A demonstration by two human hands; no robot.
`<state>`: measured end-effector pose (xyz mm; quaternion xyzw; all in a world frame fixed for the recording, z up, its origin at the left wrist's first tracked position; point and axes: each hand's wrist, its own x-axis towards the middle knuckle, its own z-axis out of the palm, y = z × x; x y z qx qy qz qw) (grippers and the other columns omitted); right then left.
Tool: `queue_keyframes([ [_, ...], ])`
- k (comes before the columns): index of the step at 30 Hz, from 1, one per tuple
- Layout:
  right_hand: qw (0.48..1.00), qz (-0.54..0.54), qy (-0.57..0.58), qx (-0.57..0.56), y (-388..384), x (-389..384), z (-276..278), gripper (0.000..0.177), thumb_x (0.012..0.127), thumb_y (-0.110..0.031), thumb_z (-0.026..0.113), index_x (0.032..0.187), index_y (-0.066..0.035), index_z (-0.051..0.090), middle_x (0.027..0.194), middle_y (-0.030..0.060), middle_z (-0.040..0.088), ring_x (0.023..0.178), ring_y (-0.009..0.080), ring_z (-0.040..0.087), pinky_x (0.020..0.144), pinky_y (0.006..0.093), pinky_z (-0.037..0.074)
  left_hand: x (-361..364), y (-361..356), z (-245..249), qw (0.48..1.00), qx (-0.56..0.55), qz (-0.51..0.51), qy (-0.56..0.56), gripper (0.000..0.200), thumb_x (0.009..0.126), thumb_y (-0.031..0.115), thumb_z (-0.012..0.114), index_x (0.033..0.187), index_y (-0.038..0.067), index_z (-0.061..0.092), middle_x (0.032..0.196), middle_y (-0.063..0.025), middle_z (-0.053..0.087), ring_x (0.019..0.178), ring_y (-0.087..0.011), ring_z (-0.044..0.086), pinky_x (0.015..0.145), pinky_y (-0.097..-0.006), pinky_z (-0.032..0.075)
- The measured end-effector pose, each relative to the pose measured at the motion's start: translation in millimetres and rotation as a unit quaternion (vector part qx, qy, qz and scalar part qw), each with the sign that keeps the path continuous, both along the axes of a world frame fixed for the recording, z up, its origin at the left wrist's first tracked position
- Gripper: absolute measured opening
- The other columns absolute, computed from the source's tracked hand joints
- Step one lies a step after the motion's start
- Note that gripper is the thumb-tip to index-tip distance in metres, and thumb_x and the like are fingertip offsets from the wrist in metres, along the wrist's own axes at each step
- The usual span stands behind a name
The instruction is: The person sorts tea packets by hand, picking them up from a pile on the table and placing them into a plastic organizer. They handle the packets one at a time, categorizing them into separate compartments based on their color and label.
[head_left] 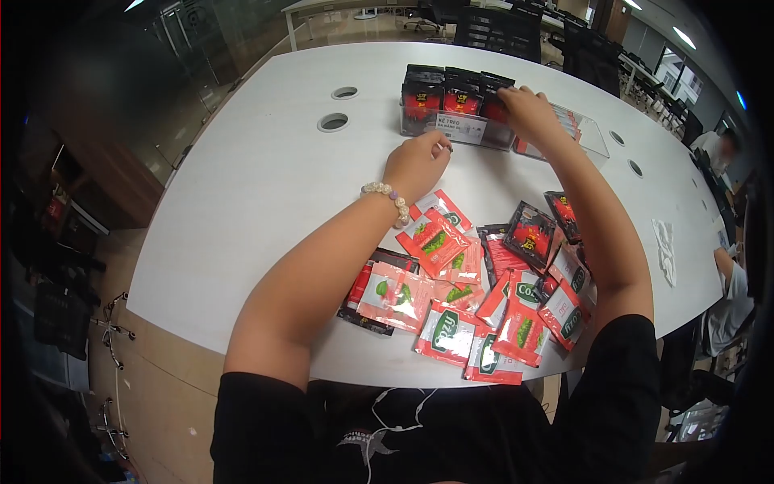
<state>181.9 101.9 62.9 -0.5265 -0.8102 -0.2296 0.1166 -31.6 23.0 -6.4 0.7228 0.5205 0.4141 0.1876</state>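
Sachets (476,298) lie loose in a heap nearest me, on the table (266,177) on the near side of the clear box (472,133), red and white ones mixed with a few dark ones. Past the heap, the left hand (419,161) rests just in front of the box, fingers curled under; I cannot tell whether it holds anything. Farther on, the right hand (528,113) sits on the tops of the dark sachets (443,97) standing upright in the box, at its right end. It is the nearer hand to them, directly above their long axis, but I cannot tell if it pinches one.
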Motion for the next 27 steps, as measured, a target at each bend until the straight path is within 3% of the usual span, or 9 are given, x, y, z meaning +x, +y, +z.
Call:
queue_keyframes([
  [7,0.997,-0.059,-0.024,0.047,-3.1,-10.2,-5.1,0.035,0.079,-0.013,0.056,0.113,-0.012,0.056,0.103,0.0033,0.058,0.102,0.0212,0.053,0.081,0.0422,0.042,0.3,-0.4,0.9,1.000,0.012,-0.005,0.003,0.018,0.082,0.022,0.054,0.090,0.009,0.063,0.074,-0.0055,0.063,0.067,-0.0191,0.059,0.064,-0.0312,0.047],
  [10,0.995,-0.054,0.025,0.080,-18.8,-10.9,-0.7,0.043,0.077,-0.014,0.057,0.120,-0.013,0.051,0.109,0.0046,0.053,0.107,0.0226,0.050,0.086,0.0410,0.039,0.2,-2.2,2.7,1.000,0.014,-0.011,0.005,0.018,0.082,0.022,0.054,0.090,0.009,0.063,0.074,-0.0056,0.063,0.067,-0.0199,0.059,0.064,-0.0318,0.047],
  [13,0.993,-0.012,0.023,0.118,-40.4,-12.5,3.7,0.046,0.075,-0.014,0.059,0.120,-0.014,0.050,0.112,0.0048,0.052,0.109,0.0227,0.048,0.089,0.0409,0.038,0.8,-1.5,2.6,1.000,0.009,-0.014,0.010,0.017,0.081,0.022,0.055,0.090,0.009,0.063,0.074,-0.0060,0.063,0.067,-0.0202,0.059,0.063,-0.0321,0.047],
  [16,0.984,0.128,-0.004,0.126,-53.2,-5.9,2.9,0.043,0.074,-0.015,0.064,0.115,-0.014,0.052,0.108,0.0021,0.054,0.105,0.0200,0.050,0.086,0.0409,0.039,1.8,3.3,-2.2,1.000,0.022,-0.020,0.008,0.015,0.082,0.018,0.056,0.090,0.008,0.063,0.074,-0.0065,0.062,0.066,-0.0183,0.058,0.063,-0.0301,0.047],
  [20,0.984,0.145,-0.063,0.078,-46.1,-3.7,-15.0,0.044,0.078,-0.022,0.062,0.120,-0.016,0.050,0.120,0.0058,0.051,0.118,0.0224,0.044,0.101,0.0455,0.031,3.2,8.4,-4.5,0.999,0.006,-0.032,-0.001,0.014,0.081,0.019,0.055,0.090,0.011,0.063,0.077,-0.0085,0.064,0.072,-0.0261,0.062,0.066,-0.0355,0.048],
  [24,0.994,0.086,-0.064,-0.003,-37.3,4.1,-9.8,0.040,0.078,-0.023,0.063,0.115,-0.015,0.052,0.119,0.0056,0.052,0.115,0.0225,0.046,0.102,0.0483,0.030,2.1,8.7,-5.9,0.999,-0.004,-0.032,-0.008,0.014,0.082,0.018,0.055,0.090,0.009,0.063,0.074,-0.0085,0.063,0.069,-0.0230,0.061,0.064,-0.0321,0.047],
  [27,0.990,0.139,0.000,0.003,-60.2,15.6,0.3,0.038,0.077,-0.024,0.065,0.112,-0.014,0.054,0.111,0.0042,0.054,0.113,0.0229,0.047,0.096,0.0453,0.037,2.5,9.9,-5.5,0.999,-0.012,-0.042,-0.023,0.013,0.083,0.014,0.054,0.090,0.006,0.062,0.073,-0.0067,0.062,0.068,-0.0170,0.060,0.064,-0.0281,0.046],
])
